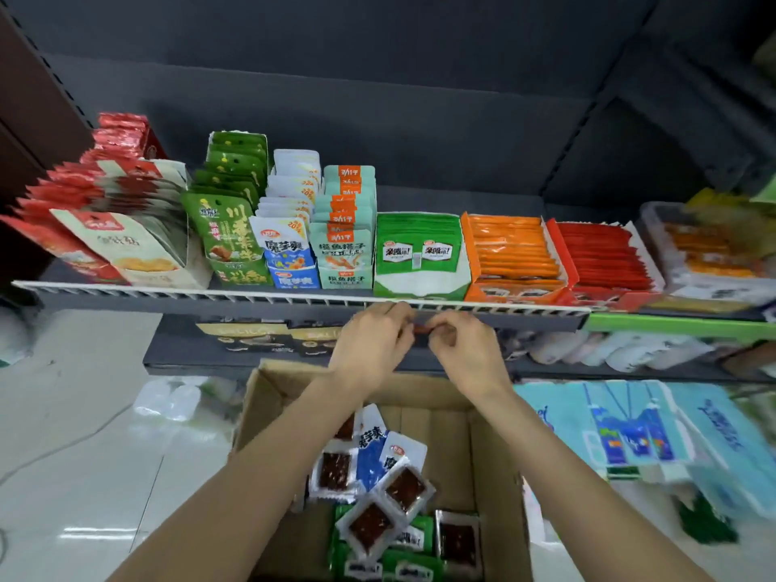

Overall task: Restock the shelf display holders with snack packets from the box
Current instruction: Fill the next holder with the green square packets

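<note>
Below the shelf lip, from the head view, the left hand point(371, 344) and right hand point(464, 350) meet, fingers curled, both pinching a small red packet point(422, 328) between them. Down in the cardboard box point(268, 396), loose snack packets point(378, 489) wait. Looks like a packet being readied for stocking; next it likely needs lifting over the rail into the red display holder point(604, 291).

Readable print on the shelf packets

The blue-white packets point(285, 241) at eleven o'clock read "魔芋爽" and "20%"; the green display box point(420, 254) at twelve reads "亲嘴烧"; other print is blurred.
</note>
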`<state>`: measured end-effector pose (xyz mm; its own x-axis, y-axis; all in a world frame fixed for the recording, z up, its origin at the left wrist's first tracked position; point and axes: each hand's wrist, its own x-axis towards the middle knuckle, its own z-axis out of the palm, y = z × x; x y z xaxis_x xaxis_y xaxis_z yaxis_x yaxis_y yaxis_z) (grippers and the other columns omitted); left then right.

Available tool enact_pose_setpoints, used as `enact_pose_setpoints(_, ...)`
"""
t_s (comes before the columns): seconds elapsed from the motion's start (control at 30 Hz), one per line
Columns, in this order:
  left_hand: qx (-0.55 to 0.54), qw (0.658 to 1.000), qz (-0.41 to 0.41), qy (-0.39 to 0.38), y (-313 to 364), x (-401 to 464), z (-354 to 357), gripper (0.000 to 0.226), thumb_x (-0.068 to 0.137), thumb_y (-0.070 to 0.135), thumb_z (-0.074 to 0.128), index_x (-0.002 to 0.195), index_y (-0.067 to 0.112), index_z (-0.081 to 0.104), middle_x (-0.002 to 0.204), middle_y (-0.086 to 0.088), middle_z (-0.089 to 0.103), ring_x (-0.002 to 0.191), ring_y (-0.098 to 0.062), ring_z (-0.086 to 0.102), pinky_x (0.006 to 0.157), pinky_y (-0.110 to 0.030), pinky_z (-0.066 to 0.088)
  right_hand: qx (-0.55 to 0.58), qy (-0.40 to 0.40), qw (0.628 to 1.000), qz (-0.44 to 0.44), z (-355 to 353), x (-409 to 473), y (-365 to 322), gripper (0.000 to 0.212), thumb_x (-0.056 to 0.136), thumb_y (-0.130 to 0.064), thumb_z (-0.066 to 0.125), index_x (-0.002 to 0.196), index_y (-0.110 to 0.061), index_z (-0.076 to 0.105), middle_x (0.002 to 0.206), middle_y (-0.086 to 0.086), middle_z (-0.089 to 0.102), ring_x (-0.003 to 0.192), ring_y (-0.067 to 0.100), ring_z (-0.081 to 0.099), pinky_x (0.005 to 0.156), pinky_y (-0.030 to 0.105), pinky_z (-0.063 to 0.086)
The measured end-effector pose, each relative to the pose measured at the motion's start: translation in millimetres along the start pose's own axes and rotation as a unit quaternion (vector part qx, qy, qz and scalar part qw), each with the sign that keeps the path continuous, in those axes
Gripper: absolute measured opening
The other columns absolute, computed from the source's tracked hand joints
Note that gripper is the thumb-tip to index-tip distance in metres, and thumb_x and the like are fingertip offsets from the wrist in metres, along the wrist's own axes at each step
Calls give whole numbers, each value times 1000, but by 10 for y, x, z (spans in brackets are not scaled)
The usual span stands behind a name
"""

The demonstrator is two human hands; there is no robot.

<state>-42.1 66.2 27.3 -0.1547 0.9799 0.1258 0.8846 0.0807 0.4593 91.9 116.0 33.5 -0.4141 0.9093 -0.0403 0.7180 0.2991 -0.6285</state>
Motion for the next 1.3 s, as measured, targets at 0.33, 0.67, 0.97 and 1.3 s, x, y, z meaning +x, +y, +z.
enact_pose_setpoints(0.33,-1,966,-127,-224,-500,-1212,652,31,95,30,45,124,21,53,124,-3,57,111,-23,55,92,-37,46,-63,-221,954,192,1010,-1088,636,28,89,-20,59,115,-11,59,113,9,64,105,27,60,81,28,46)
enact_pose_setpoints(0.67,50,941,-81,-325,-698,-1547,986,38,93,37,51,125,17,56,133,-6,48,124,-24,42,104,-41,38,-62,-197,949,239,1253,-1228,977,20,86,-16,66,103,-4,66,106,10,64,101,23,58,75,26,40)
enact_pose_setpoints(0.97,-164,931,-155,-288,-443,-1530,1109,61,77,26,76,129,6,51,127,-2,59,118,-18,52,81,-18,31,306,-174,901,254,985,-1273,770,9,95,-11,51,87,-8,55,87,-1,60,87,12,59,67,17,52)
enact_pose_setpoints(1.3,-290,910,-257,-147,-630,-1564,803,26,93,15,57,104,-9,60,90,-27,59,68,-11,56,57,-8,40,9,-317,934,164,1252,-1355,864,38,81,-24,73,111,-6,57,110,12,63,91,19,56,68,24,40)
